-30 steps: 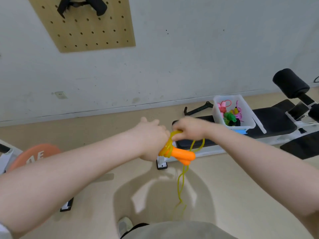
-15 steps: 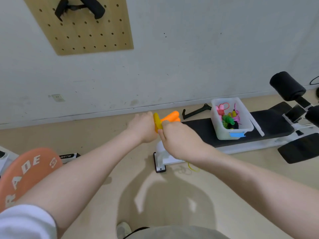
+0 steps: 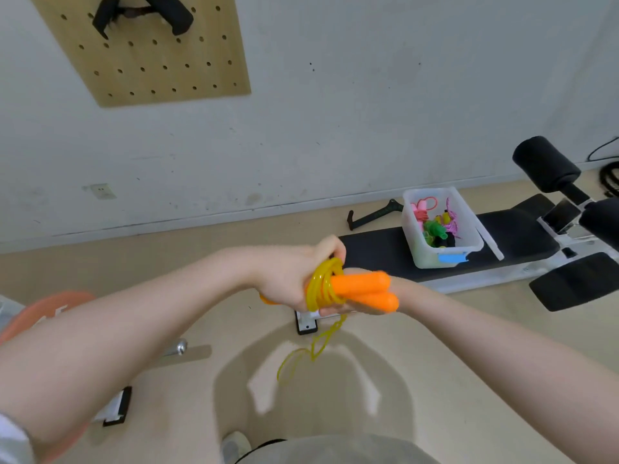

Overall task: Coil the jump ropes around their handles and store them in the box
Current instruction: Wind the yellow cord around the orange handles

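**Both hands on the orange handles, yellow rope partly coiled**

The pale wall [image 3: 368, 112] fills the upper half of the view, with a wooden pegboard [image 3: 144, 61] at its top left carrying a black grip whose shape is hard to make out. Below it lies the tan floor [image 3: 485, 346]. A black padded bench, the surface [image 3: 378, 249], runs along the right, its far end cut off by the frame edge.

On the surface stands the clear plastic box [image 3: 432, 259], open at the top, holding a tangle of pink, green and yellow ropes that cannot be told apart.

In front of the bench the left hand [image 3: 284, 279] grips the near ends of the two orange handles [image 3: 361, 286], fingers curled round them; those ends are hidden inside the fist. The handles lie side by side, pointing right. The right hand [image 3: 338, 308] sits beneath them, mostly covered, with only its fingers showing; they are curled up against the handles and the coils, pinching the rope there.

The yellow rope [image 3: 323, 286] is looped several times round the handles just beside the left hand. Its loose tail hangs below the hands, blurred, well apart from the box.
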{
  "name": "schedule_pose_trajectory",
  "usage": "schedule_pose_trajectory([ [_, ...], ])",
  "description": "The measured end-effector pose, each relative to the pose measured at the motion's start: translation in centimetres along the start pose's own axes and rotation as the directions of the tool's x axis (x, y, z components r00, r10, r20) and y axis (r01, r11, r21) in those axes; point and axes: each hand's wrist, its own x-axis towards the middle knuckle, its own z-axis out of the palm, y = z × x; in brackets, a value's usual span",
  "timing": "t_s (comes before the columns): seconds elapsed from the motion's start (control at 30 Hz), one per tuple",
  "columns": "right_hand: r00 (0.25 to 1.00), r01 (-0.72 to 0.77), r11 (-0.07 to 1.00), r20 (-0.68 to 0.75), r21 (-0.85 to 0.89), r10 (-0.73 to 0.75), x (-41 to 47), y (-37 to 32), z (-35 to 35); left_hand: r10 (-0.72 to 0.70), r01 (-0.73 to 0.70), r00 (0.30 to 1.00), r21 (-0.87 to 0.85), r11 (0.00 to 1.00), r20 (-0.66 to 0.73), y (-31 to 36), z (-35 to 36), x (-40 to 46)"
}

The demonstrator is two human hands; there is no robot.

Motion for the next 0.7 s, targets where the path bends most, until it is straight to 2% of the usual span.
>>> schedule_pose_trajectory([
  [0.07,0.999,0.049,0.96,-0.002,-0.277,-0.052,0.6,0.0,-1.1,-0.095,0.085,0.993,0.123,0.989,0.075,0.5,0.6,-0.5],
  [0.1,0.997,0.07,0.92,0.015,-0.386,-0.07,0.9,-0.2,-1.7,-0.153,0.136,0.987,0.241,0.961,0.054,0.9,0.9,-0.6],
  [0.17,0.998,0.034,0.82,-0.024,-0.571,-0.058,1.2,-1.0,-3.2,-0.215,0.23,0.973,0.466,0.854,-0.086,1.7,1.0,-0.7],
  [0.23,0.992,-0.046,0.73,-0.114,-0.681,-0.045,1.3,-2.2,-5.0,-0.224,0.348,0.935,0.597,0.723,-0.273,2.0,0.9,-0.4],
  [0.33,0.986,-0.072,0.718,-0.16,-0.692,-0.056,1.3,-4.1,-6.7,-0.252,0.504,0.859,0.65,0.569,-0.446,2.3,1.5,0.5],
  [0.47,0.989,-0.065,0.816,-0.147,-0.574,-0.025,1.5,-5.4,-6.1,-0.337,0.614,0.788,0.625,0.481,-0.515,0.8,1.9,2.4],
  [0.57,0.981,-0.069,0.786,-0.185,-0.614,-0.057,1.3,-5.8,-4.4,-0.41,0.643,0.766,0.573,0.509,-0.496,-0.5,1.5,3.5],
  [0.7,0.918,-0.223,0.74,-0.391,-0.634,-0.058,1.7,-5.2,-2.5,-0.471,0.615,0.789,0.522,0.591,-0.395,-0.9,0.7,4.1],
])
